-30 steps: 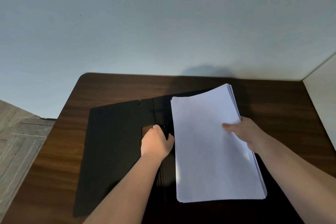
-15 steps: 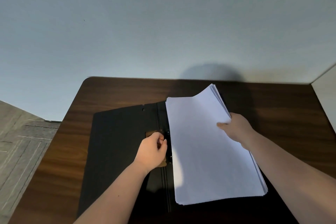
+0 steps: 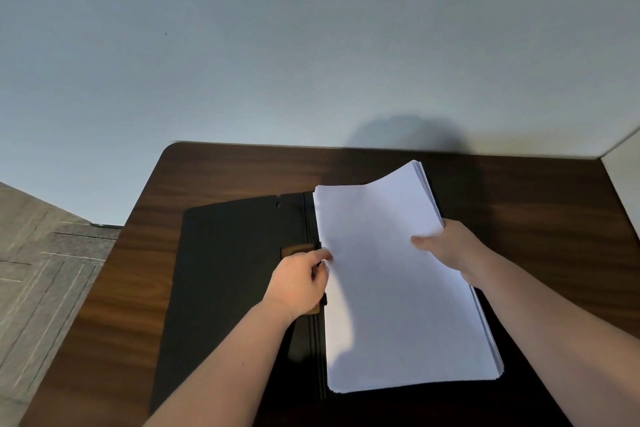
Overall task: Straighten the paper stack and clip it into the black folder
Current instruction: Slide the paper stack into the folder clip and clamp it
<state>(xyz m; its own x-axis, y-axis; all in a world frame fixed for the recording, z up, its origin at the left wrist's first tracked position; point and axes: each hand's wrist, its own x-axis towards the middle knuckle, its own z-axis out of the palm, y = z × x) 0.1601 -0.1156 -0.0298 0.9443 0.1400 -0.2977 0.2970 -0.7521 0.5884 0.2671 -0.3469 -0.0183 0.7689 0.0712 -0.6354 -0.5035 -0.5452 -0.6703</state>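
1. The black folder lies open on the dark wooden table.
2. The paper stack rests on the right half of the folder, its far right corner lifted and bent.
3. The right hand pinches the right edge of the stack, thumb on top.
4. The left hand is curled at the spine, on the brown clip, fingertips touching the left edge of the stack.

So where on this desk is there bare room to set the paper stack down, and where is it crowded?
Bare wood runs along the table's far edge behind the black folder, down its right side past the right hand, and in a strip left of the folder. The middle is crowded: the open folder, paper stack and left hand at the clip.
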